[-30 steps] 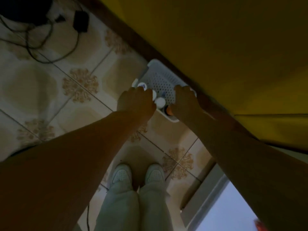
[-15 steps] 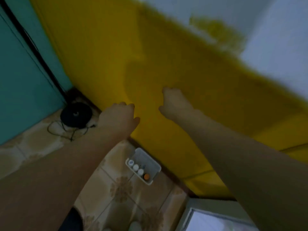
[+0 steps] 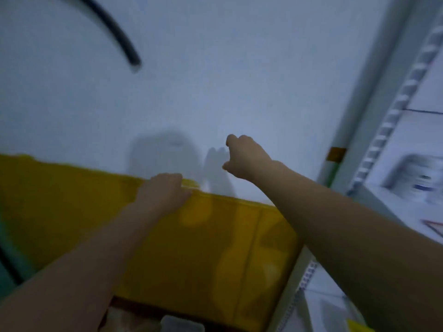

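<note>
Both my arms are raised toward a wall that is white point(image 3: 215, 80) above and yellow point(image 3: 191, 248) below. My left hand point(image 3: 165, 191) is at the top edge of the yellow band, back toward me, fingers loosely curled, with nothing visible in it. Higher and to the right, my right hand point(image 3: 243, 156) is in front of the white part, its fingers loosely bent and holding nothing. Shadows of both hands fall on the wall. The white plastic basket point(image 3: 182, 324) shows only as a blurred corner at the bottom edge.
A black cable point(image 3: 117, 34) curves down the wall at upper left. A grey frame point(image 3: 347, 116) with a white ribbed strip point(image 3: 395, 104) runs down the right side, blurred shelves beyond it. A teal surface point(image 3: 9, 262) is at lower left.
My hands left the basket on the floor and rose up along the wall. The view swung from the floor up to the white upper wall, and the basket dropped to the bottom edge.
</note>
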Motion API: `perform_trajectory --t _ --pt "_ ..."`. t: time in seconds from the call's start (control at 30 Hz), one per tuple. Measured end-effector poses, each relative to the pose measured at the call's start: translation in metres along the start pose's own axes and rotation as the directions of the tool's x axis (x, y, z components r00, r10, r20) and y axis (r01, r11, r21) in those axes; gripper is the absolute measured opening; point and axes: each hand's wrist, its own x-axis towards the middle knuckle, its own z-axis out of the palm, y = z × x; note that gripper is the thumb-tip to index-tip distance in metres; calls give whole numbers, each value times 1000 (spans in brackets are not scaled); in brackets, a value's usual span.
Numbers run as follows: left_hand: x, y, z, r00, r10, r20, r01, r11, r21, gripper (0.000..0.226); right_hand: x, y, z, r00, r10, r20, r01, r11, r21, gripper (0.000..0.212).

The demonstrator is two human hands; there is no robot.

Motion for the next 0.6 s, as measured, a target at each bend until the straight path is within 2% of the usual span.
perform_trajectory --t 0.13,0.27,0.37,0.47,0.6 --pt "-21 92 -35 977 212 -31 -214 972 -96 40 -74 59 -75 975 200 -101 -207 976 -69 35" --pt "-57 210 -56 888 460 -25 -455 869 -192 44 -165 126 -141 894 399 -204 -425 899 -105 33" --pt "-95 302 -64 792 610 -40 -600 763 -240 37 -239 175 -182 796 541 -272 -584 804 -111 37" --pt "-135 388 -59 658 751 -55 -740 631 -234 28 -321 221 -217 681 652 -333 -717 686 -123 35" --pt "-202 495 -44 498 867 8 -841 485 -240 49 -438 276 -259 523 774 -356 -847 518 -119 35"
